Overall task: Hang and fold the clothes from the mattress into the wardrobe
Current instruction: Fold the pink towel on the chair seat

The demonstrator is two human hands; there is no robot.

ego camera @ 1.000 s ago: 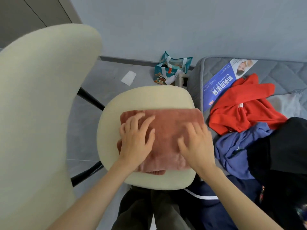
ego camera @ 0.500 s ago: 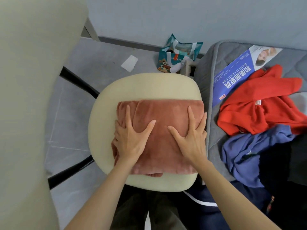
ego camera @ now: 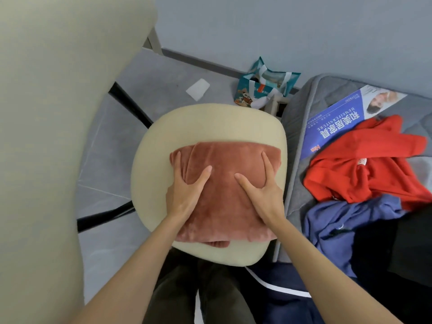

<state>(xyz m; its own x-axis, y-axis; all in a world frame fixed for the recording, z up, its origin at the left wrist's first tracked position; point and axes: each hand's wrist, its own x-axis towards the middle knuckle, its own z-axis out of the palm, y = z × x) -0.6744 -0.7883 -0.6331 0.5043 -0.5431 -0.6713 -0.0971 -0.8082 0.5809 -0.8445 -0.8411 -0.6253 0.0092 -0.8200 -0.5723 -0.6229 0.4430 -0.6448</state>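
A folded rust-pink garment (ego camera: pixel 222 199) lies on the cream chair seat (ego camera: pixel 215 122). My left hand (ego camera: pixel 187 190) presses flat on its left side, fingers straight along the left edge, thumb spread inward. On the garment's right side my right hand (ego camera: pixel 264 190) presses the same way, fingers along the right edge. To the right, on the grey mattress (ego camera: pixel 297 127), lie a red garment (ego camera: pixel 364 169), a blue-purple garment (ego camera: pixel 339 223) and a black garment (ego camera: pixel 397 251).
The cream chair back (ego camera: pixel 46 136) fills the left. A blue brochure (ego camera: pixel 336 120) lies on the mattress. A teal bag (ego camera: pixel 264 87) and a white paper (ego camera: pixel 198 89) sit on the grey floor by the wall. A dark navy garment (ego camera: pixel 280 300) hangs below the seat.
Both hands went from lying on top of the folded garment to spreading flat at its sides with fingers straightened. The view tilted down and shifted left.
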